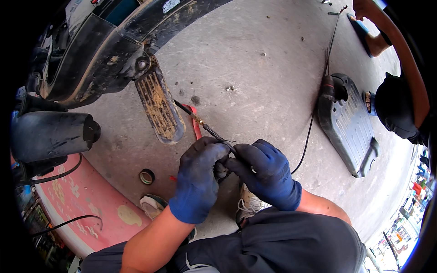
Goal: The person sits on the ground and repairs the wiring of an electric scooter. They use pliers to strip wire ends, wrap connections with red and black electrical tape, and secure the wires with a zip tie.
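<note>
Both my hands wear blue gloves with dark, soiled fingers. My left hand (198, 175) and my right hand (268, 170) meet in front of me, closed on the end of a thin black cable (212, 132). A coiled spring sleeve and a brass-coloured fitting show on it before it runs up behind a footrest (160, 102). My fingers hide the very tip of the cable. The footrest is ribbed, caked with brown dirt and hangs from a dark vehicle body (95, 63). Close to the fitting, a red strip (197, 130) lies on the floor.
A roll of tape (142, 176) lies left of my left hand, near a pink panel (104, 195). To the right rests a black plastic floor panel (348, 123), with a power tool (326, 86) and a long cord beside it. Another person (400, 107) crouches there.
</note>
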A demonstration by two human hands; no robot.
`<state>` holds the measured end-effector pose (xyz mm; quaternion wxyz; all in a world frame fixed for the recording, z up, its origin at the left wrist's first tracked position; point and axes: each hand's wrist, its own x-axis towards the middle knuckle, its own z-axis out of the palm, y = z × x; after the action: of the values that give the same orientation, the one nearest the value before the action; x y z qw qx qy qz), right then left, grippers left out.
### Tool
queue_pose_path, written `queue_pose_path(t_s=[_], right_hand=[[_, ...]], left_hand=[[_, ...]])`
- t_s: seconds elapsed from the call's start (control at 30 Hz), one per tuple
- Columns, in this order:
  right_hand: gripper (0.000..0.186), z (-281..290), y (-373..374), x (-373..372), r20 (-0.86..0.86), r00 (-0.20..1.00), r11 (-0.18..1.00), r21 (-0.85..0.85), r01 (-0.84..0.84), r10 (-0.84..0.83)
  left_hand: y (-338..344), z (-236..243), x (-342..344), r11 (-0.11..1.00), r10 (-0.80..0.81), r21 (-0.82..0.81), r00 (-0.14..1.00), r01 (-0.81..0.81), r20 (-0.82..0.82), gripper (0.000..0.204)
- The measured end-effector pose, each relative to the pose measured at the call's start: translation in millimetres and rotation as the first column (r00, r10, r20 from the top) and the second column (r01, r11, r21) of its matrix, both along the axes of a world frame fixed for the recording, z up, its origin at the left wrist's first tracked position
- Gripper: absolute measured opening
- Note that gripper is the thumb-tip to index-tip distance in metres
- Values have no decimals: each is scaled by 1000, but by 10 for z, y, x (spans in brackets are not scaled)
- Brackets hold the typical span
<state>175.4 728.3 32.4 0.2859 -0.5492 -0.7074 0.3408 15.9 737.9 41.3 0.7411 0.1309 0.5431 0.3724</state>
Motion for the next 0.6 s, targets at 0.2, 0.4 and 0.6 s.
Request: queue_pose_path(t_s=[0.2, 0.4, 0.6], right_hand=[[18, 218, 100, 63, -360, 879, 739, -674, -12, -314], [19, 82, 59, 120, -362, 866, 759, -651, 31, -346], [20, 135, 56, 99, -310, 904, 766, -642, 29, -294]], left_hand=[[25, -49, -43, 997, -54, 59, 997, 51, 46, 9], [65, 74, -39, 983, -167, 69, 984, 172, -66, 17], [164, 203, -53, 970, -244, -50, 958, 239, -152, 23]])
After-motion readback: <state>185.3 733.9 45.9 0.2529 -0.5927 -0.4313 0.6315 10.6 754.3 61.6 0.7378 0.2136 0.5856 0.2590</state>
